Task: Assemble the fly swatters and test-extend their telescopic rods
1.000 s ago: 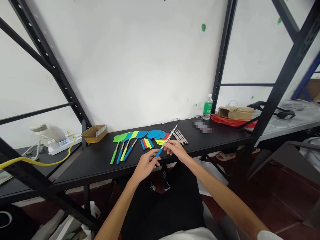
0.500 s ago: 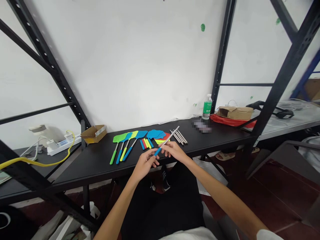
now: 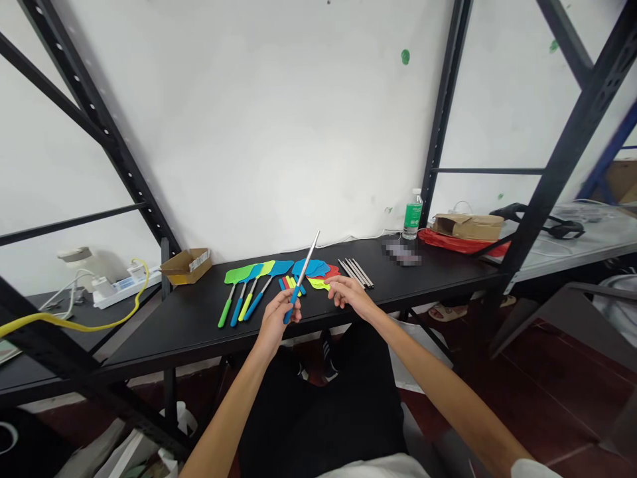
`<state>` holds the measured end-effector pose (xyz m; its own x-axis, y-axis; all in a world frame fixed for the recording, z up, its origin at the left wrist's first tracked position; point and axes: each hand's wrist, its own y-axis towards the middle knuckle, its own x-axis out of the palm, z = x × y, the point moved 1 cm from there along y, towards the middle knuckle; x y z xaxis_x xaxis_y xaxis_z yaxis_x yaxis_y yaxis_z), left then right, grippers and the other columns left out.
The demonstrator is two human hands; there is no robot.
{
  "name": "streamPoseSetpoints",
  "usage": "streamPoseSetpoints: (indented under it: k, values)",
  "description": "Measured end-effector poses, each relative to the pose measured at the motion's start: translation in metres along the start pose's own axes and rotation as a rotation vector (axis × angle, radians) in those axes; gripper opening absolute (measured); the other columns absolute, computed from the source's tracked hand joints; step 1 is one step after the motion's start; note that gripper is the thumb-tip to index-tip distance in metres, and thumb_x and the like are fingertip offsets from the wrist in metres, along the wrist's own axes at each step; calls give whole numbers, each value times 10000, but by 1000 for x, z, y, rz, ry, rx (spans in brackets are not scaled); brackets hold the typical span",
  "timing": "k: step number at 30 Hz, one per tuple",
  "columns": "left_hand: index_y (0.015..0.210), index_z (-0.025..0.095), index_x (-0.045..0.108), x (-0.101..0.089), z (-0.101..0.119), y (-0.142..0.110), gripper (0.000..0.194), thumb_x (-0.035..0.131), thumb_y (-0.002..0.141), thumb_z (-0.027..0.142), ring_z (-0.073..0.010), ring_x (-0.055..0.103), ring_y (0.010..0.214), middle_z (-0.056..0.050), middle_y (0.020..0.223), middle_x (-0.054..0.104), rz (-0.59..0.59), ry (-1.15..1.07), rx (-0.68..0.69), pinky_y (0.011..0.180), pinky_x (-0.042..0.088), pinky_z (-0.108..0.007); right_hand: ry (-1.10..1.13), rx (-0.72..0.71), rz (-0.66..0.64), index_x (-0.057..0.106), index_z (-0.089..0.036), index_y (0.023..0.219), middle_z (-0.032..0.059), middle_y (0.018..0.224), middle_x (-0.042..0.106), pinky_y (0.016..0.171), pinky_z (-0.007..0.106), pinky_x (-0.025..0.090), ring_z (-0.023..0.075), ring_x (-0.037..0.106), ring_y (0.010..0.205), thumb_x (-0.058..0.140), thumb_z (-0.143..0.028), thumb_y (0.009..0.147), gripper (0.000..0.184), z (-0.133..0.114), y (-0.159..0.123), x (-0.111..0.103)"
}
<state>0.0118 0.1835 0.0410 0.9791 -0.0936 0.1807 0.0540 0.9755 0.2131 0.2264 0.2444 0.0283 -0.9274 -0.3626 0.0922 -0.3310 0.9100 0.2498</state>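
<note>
Metal rod point(image 3: 304, 268) with blue grip pinched in left hand point(image 3: 277, 319) fingers, tilted up; right hand point(image 3: 348, 294) fingers loosely spread, empty.

Front left of tabletop point(image 3: 189, 325): bare black surface, room to pass.
Middle: finished swatters point(image 3: 249, 285), loose coloured grips point(image 3: 291, 284) and swatter heads point(image 3: 313, 269) crowd the back.
Right of middle: metal rods point(image 3: 355, 272), then bare top up to the bottle point(image 3: 412, 214).
Sides: slanted rack posts point(image 3: 124, 166) hem in the tabletop.
</note>
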Motion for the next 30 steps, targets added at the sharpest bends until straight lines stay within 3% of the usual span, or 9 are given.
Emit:
streamPoseSetpoints:
  k: [11, 21, 25, 28, 30]
  values:
    - [1001, 176, 524, -3, 13, -2, 294, 513, 708, 156, -99, 460, 547, 20, 719, 520, 82, -162, 145, 550, 384, -256, 0, -6, -12, 685, -184, 1018, 5, 730, 653, 425, 178, 366, 77, 542, 507, 643, -439, 803, 336, 3, 1, -1]
    - [920, 192, 513, -4, 17, -3, 172, 535, 751, 218, -74, 393, 474, 46, 657, 476, 113, -152, 206, 497, 348, -234, -7, -8, -7, 695, -185, 998, 3, 723, 653, 424, 178, 367, 76, 541, 507, 651, -432, 793, 323, 2, 0, -1]
    - [970, 195, 581, -11, 12, -1, 195, 571, 838, 338, -63, 341, 449, 56, 644, 455, 152, 69, 195, 451, 292, -214, -6, -13, -13, 695, -186, 1005, 6, 726, 654, 426, 178, 370, 77, 542, 509, 647, -432, 800, 324, 2, 0, -1]
    - [1039, 193, 664, -16, 9, -1, 288, 580, 867, 409, -124, 514, 579, 0, 716, 580, 129, 444, 221, 520, 375, -236, -9, -17, -13, 691, -185, 1016, 9, 727, 655, 428, 177, 373, 79, 542, 510, 657, -430, 797, 330, 2, 0, -1]
    - [1072, 204, 701, -18, 7, -2, 314, 579, 879, 421, -193, 615, 780, -54, 893, 685, 74, 709, 273, 657, 453, -278, -15, -26, -4, 689, -188, 1046, 10, 726, 654, 425, 175, 369, 80, 539, 507, 666, -436, 793, 355, 2, 1, -1]
